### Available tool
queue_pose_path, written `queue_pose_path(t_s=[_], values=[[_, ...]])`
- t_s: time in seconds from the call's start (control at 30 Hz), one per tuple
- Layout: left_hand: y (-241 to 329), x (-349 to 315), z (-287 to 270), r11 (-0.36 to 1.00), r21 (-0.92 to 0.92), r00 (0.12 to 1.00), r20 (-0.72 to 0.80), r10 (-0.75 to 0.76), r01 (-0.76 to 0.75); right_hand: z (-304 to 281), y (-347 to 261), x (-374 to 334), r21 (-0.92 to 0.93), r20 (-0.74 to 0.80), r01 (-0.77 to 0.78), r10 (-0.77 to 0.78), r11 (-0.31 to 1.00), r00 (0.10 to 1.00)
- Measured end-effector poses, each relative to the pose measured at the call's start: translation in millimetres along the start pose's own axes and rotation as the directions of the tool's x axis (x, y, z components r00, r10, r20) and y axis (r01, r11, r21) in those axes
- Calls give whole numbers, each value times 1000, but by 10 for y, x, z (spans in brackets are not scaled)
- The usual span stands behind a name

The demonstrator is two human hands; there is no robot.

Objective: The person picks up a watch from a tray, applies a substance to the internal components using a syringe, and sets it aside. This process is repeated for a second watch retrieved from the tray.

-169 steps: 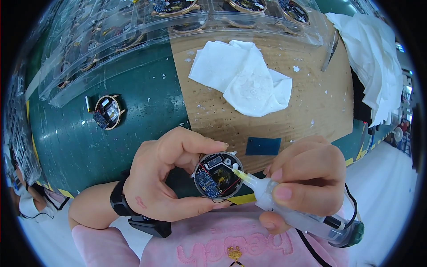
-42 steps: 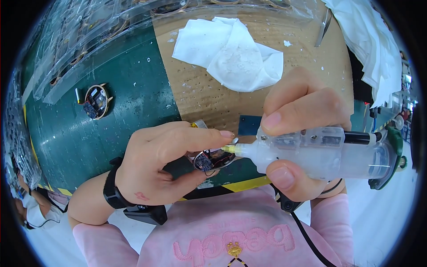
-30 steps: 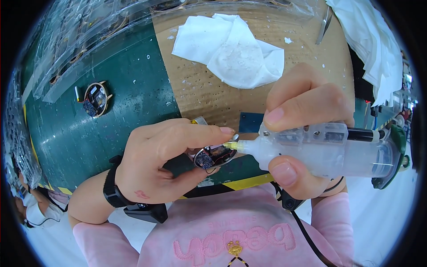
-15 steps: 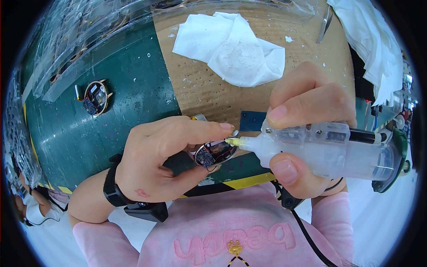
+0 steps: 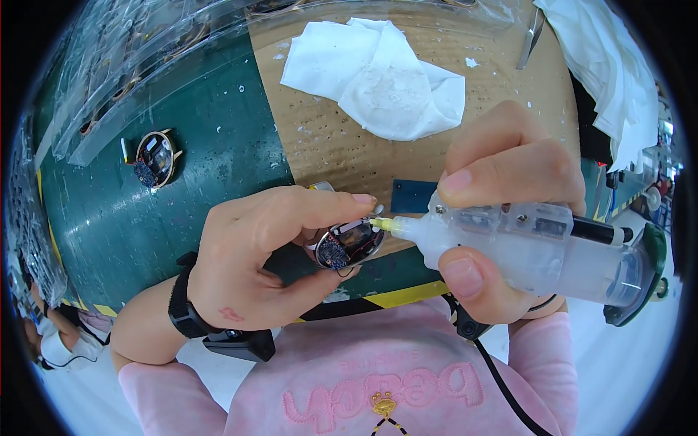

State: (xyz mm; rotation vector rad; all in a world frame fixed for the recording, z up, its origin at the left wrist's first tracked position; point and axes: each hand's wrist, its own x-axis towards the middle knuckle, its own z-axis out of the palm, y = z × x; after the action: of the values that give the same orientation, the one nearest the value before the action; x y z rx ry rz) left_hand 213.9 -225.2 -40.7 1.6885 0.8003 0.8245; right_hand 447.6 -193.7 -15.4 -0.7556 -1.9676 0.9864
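Between the thumb and fingers of my left hand (image 5: 258,251) is a round watch case (image 5: 350,243), its open inside showing a dark circuit board and fine wires. My right hand (image 5: 509,182) grips a large translucent glue syringe (image 5: 502,243) with a dark green flange at its back end. The syringe's yellow needle tip (image 5: 384,224) meets the upper right rim of the case, close to my left fingertip; whether it touches cannot be made out. A second open watch case (image 5: 156,160), with a circuit board hanging at its edge, lies on the green mat to the left.
A crumpled white cloth (image 5: 396,91) with whitish residue lies on the brown board (image 5: 320,156). Beside the syringe is a dark blue flat plate (image 5: 413,196). Tweezers (image 5: 532,40) rest at the far right, near hanging white cloths (image 5: 611,65). Clear plastic trays (image 5: 138,65) fill the far left.
The syringe's back end has dipped slightly, and its needle tip has risen a little along the case rim. The watch case stays in my left hand, barely shifted.
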Motion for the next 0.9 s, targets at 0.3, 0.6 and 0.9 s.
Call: queue_pose_path(t_s=[0.3,0.6,0.9], values=[[-13,-36,39,997,-58,998,-44,-51,48,-51,-54,-23,-97,46,-23,28,995,999],[-17,-37,48,994,-81,995,-55,-84,79,-18,-7,16,-129,34,126,-123,984,992],[-29,-56,26,992,-70,992,-67,-110,105,8,-88,2,-166,47,116,-110,979,993]])
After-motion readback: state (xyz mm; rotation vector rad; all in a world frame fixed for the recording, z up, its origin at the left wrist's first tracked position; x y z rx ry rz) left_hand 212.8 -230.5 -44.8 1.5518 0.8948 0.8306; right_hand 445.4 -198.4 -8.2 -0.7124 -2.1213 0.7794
